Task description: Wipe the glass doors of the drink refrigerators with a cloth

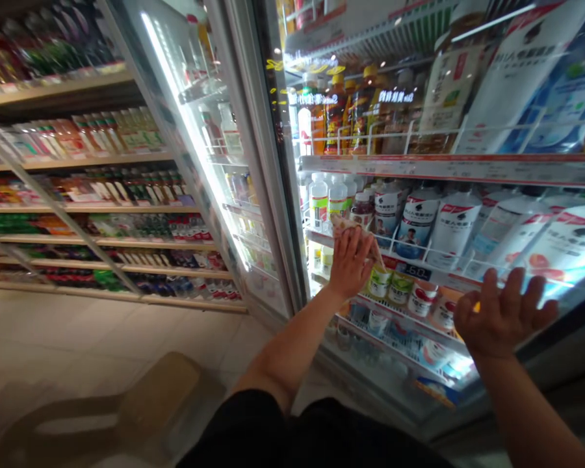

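Observation:
My left hand (pixel 351 261) presses a light patterned cloth (pixel 344 225) against the glass door of a drinks cooler, its fingers laid over the cloth. Part of the cloth sticks out above the fingers, and a corner hangs below them at the right. My right hand (pixel 504 315) is raised at the door's right side with fingers apart and nothing in it; whether it touches the glass I cannot tell. Behind the glass stand rows of white-labelled bottles (pixel 418 218), with cups with green labels (pixel 379 283) on the shelf below.
A metal door frame (pixel 260 156) runs up the cooler's left side, beside another lit cooler section (pixel 229 188). Wooden shelves (pixel 102 159) of bottles line the far left. On the tiled floor (pixel 102 325) stands a blurred tan object (pixel 158 393), perhaps a stool.

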Demonstrator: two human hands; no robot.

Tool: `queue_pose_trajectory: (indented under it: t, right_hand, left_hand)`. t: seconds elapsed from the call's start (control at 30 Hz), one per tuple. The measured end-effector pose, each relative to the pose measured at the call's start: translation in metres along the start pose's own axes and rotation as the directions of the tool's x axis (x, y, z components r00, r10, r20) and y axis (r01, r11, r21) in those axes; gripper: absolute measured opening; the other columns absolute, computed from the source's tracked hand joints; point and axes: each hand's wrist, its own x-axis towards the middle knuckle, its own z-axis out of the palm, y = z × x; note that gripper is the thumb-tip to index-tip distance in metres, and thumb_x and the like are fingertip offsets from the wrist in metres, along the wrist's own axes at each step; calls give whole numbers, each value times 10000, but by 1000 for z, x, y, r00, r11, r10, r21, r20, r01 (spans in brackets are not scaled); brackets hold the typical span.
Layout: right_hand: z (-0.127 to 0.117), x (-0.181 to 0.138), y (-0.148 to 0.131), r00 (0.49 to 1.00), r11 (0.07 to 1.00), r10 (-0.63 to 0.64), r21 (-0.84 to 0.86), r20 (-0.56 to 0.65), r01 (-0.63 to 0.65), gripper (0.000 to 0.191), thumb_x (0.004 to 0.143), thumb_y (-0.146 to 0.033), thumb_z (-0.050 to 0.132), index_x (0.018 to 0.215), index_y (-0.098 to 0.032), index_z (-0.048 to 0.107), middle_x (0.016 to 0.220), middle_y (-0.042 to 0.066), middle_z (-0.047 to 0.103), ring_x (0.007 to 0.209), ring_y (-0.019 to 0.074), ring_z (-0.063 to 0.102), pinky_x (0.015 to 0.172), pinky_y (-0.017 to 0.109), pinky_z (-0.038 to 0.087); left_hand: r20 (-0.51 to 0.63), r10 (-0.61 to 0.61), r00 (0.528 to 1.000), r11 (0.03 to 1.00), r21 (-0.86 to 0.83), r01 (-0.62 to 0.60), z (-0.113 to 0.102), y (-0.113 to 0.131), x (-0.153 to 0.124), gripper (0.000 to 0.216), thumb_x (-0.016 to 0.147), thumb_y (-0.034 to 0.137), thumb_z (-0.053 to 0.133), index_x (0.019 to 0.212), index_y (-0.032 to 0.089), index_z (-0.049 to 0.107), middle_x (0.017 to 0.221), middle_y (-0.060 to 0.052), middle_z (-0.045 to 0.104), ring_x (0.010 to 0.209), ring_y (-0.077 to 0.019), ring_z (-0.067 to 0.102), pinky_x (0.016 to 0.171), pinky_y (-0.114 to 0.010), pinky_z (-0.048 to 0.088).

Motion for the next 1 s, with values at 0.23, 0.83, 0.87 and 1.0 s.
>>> queue_pose_trajectory:
  t: [0.23, 0.83, 0.87, 1.0]
  right_hand:
    - [0, -1, 2, 999, 996, -26, 89, -47, 30, 686, 819, -238, 576, 1492, -274, 451, 1522, 141, 432, 1430, 450, 311, 1101, 710, 196]
    - [-1, 3, -1, 967, 971, -227, -104, -112, 216, 745, 805, -160, 615, 1519, -183, 405, 1484, 211, 464, 1364, 479, 415, 1020, 740, 355]
    - [-1, 4, 0, 965, 968, -236, -115, -116, 223, 753, 792, -155, 628, 1514, -174, 412, 1477, 213, 472, 1358, 477, 426, 1020, 733, 362]
    - [3, 3, 5, 943, 952, -292, -138, -158, 272, 733, 780, -174, 628, 1491, -143, 449, 1463, 219, 488, 1348, 479, 439, 1031, 723, 360]
  left_hand:
    - [-31, -17, 999, 1000, 17, 18, -14, -16, 44, 541, 1028, 322, 344, 1550, 208, 263, 1642, -96, 191, 1538, -256, 60, 1251, -520, 170]
    - [89, -39, 995, 999, 34, 36, 4, -36, -18, 579, 1042, 333, 275, 1587, 198, 135, 1660, -119, 115, 1535, -295, -2, 1239, -565, 156]
    - [92, -40, 995, 999, 40, 36, 6, -35, -32, 583, 1041, 329, 283, 1586, 183, 134, 1656, -137, 120, 1533, -303, -5, 1230, -575, 179]
    - [95, 32, 995, 998, 59, -38, 11, -37, -84, 582, 1039, 336, 313, 1575, 161, 170, 1633, -170, 198, 1533, -302, 10, 1195, -572, 283]
